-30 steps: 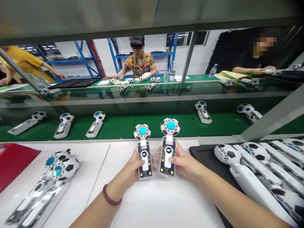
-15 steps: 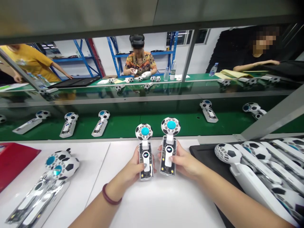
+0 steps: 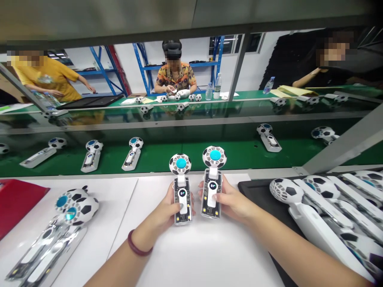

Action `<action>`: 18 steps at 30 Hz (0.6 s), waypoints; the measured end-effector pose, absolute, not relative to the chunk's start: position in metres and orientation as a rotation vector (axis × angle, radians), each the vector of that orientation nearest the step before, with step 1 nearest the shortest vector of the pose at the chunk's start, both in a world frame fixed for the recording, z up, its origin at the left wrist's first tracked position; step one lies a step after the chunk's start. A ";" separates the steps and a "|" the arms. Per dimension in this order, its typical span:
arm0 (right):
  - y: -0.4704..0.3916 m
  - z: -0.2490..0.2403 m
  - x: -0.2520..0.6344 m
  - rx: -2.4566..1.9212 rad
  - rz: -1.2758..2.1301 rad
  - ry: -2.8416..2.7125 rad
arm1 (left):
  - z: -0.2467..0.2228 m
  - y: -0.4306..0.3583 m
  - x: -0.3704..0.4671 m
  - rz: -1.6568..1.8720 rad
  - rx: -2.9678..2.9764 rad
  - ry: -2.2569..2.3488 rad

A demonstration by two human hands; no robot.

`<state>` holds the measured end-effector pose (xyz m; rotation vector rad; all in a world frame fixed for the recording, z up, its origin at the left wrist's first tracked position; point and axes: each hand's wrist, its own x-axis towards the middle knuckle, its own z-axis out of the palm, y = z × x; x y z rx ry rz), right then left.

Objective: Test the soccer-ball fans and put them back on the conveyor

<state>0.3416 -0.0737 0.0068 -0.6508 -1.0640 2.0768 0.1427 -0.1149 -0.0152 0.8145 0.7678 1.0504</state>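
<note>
My left hand [image 3: 166, 209] is closed around a handheld fan [image 3: 182, 185] with a football-patterned head and a clear-fronted body, its thumb on the white front strip. In my right hand [image 3: 231, 199] is a matching handheld fan [image 3: 213, 185], gripped the same way. Both fans stand upright side by side, a little apart, with blue discs at the centre of their heads. Their round displays are lit and seem to read 01. Most of my fingers are hidden behind the fan bodies.
Two more fans [image 3: 56, 239] lie on the white table at left, near a red folder [image 3: 19, 203]. A black tray [image 3: 254, 191] of fans is at right. Several fans ride the green belt [image 3: 161, 159] ahead. A metal post [image 3: 344, 131] slants at right. Co-workers sit or stand opposite.
Both displays have gone from 100 to what looks like 01. Fans on the near belt have shifted right. The co-worker in yellow has drawn an arm back; my hands have hardly moved.
</note>
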 end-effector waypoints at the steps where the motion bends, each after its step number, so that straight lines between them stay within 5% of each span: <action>1: -0.073 0.007 0.342 -0.644 2.076 -1.068 | -0.015 -0.115 0.143 1.050 0.816 0.764; 18: -0.074 0.006 0.341 -0.626 2.074 -1.076 | -0.020 -0.114 0.142 1.054 0.817 0.740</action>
